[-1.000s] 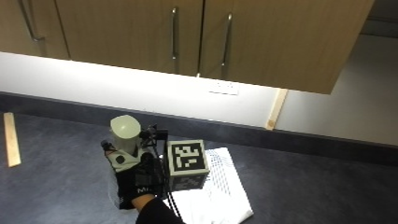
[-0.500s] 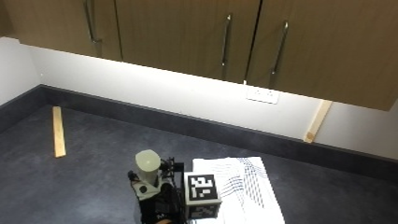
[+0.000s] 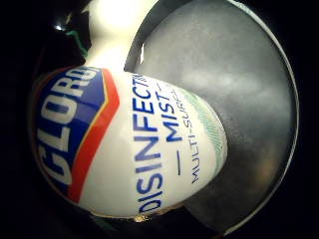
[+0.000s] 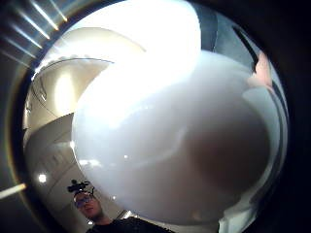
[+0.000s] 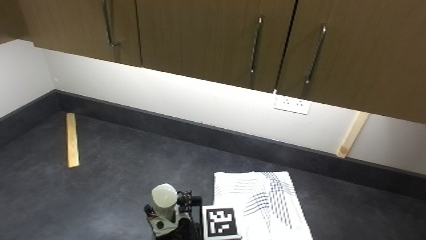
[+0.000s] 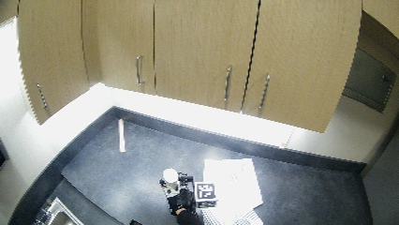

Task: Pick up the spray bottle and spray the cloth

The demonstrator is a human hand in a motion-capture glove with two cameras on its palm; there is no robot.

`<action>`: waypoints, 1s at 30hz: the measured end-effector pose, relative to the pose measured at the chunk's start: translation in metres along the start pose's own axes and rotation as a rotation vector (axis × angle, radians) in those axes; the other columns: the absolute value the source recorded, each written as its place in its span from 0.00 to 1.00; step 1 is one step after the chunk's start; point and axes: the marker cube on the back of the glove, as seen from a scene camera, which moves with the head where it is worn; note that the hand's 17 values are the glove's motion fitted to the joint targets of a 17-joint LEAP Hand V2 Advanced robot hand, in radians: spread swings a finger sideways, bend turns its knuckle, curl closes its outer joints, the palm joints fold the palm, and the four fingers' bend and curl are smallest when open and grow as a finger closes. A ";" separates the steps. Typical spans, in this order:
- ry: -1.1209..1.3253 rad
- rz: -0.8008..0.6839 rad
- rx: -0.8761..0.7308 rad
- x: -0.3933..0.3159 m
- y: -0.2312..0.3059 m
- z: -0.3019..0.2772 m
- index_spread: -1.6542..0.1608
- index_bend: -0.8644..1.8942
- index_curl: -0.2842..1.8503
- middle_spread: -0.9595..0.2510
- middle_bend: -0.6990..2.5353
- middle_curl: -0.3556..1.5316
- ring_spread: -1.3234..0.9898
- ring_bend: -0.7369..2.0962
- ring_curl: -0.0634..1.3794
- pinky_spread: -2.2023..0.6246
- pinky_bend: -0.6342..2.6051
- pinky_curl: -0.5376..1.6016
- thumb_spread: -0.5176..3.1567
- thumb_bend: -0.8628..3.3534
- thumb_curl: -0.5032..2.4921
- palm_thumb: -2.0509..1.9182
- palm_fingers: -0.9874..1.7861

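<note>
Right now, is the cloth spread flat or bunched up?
Spread flat: the cloth lies open on the counter beside the bottle.

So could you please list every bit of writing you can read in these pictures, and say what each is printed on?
"CLORO", cut off at the edge: blue and red logo on the spray bottle.
"DISINFECTI", cut off: the same label.
"MIST": the same label.
"MULTI-SURFA", cut off: the same label.
The cloth shows only thin lines, no words.
The wall socket has no readable marking.

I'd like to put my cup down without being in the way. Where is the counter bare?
Bare dark counter runs between the wooden strip and the spray bottle, and behind the cloth up to the wall. It's crowded where the gloved hand holds the bottle beside the cloth.
</note>
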 end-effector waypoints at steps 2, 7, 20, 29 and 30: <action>-0.004 -0.005 -0.008 0.000 0.000 0.002 0.82 0.37 0.37 0.80 0.30 0.51 0.54 0.37 0.42 0.79 0.25 0.45 0.30 0.20 0.39 0.81 0.70; 0.009 0.002 -0.018 -0.001 0.002 0.005 0.82 0.37 0.37 0.80 0.30 0.51 0.54 0.37 0.42 0.79 0.25 0.45 0.30 0.20 0.39 0.81 0.70; 0.101 0.053 -0.076 0.005 0.004 0.007 0.76 0.34 0.36 0.82 0.27 0.48 0.57 0.34 0.43 0.82 0.27 0.46 0.35 0.19 0.38 0.78 0.46; 0.083 -0.011 -0.168 -0.007 0.012 0.021 0.71 0.35 0.30 0.83 0.27 0.43 0.60 0.33 0.37 0.83 0.30 0.44 0.37 0.20 0.36 0.77 0.39; 0.074 -0.024 -0.190 -0.011 0.015 0.023 0.71 0.35 0.30 0.83 0.27 0.43 0.60 0.33 0.37 0.84 0.30 0.44 0.38 0.20 0.36 0.77 0.39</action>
